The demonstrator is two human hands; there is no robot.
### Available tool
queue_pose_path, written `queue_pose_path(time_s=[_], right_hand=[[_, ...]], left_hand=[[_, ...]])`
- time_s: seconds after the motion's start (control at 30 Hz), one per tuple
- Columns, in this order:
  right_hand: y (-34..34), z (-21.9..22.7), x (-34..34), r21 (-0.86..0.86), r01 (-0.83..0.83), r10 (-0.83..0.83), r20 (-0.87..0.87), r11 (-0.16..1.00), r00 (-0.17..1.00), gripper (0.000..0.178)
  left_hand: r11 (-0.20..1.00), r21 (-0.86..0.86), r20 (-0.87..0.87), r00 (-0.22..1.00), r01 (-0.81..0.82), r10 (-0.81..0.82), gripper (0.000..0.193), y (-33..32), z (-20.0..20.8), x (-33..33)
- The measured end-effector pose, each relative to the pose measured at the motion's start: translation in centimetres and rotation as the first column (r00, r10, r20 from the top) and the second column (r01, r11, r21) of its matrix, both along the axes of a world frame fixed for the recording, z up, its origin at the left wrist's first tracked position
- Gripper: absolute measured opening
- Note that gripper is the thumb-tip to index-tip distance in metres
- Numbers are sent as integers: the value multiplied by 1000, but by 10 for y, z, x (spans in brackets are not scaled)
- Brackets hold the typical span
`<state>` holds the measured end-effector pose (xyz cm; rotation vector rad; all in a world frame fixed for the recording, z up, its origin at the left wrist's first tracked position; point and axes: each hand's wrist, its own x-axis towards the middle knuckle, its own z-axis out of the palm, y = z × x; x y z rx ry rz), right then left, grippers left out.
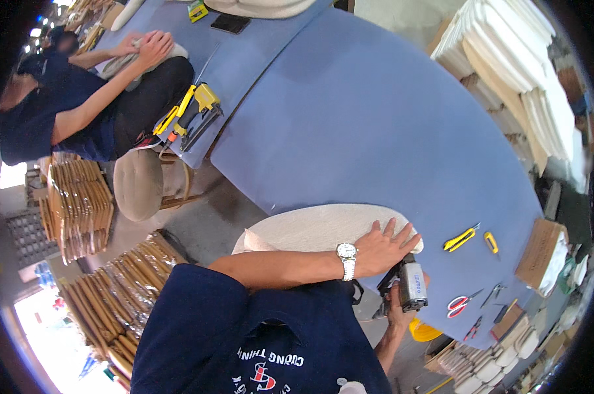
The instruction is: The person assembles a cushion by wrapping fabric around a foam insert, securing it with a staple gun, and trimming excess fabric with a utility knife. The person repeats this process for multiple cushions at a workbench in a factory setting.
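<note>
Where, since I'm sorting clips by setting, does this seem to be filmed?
Probably an upholstery workshop: the left hand lies flat on a cream padded piece, the right hand holds what looks like a staple gun, and a yellow-and-black utility knife lies on the blue table.

OK so I count two staple guns, one yellow staple gun (208,98) and one grey staple gun (413,287), plus two yellow utility knives (457,241), one pair of scissors (462,301), one red-handled plier (473,328) and one cardboard box (537,248) around the right end of the table (389,131). Also one phone (230,23), one wristwatch (347,252) and one cream padded panel (303,224) by the wearer. Hands come to four, the wearer's two hands (380,251) and the co-worker's two hands (156,47).
</note>
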<state>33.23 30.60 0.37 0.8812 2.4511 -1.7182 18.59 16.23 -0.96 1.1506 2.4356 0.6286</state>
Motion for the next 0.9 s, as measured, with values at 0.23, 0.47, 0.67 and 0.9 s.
queue_pose_path(time_s=[0.23, 0.47, 0.67, 0.9], right_hand=[[24, -10, 29, 3, 102, -102, -48, 995, 994, 61], [66, -49, 10, 253, 143, -163, 57, 957, 985, 58], [89, -133, -12, 163, 80, -75, -35, 983, 997, 54], [25, -95, -89, -413, 123, -162, -62, 902, 985, 60]], left_hand=[[999, 12, 24, 999, -42, 42, 70, -3, -1, -2], [994, -71, 292, 951, -80, 97, 77, -23, 19, -16], [990, 42, 554, 828, -136, 90, 75, -129, 17, -29], [519, -167, 535, 365, -839, 762, 54, -319, -93, 72]])
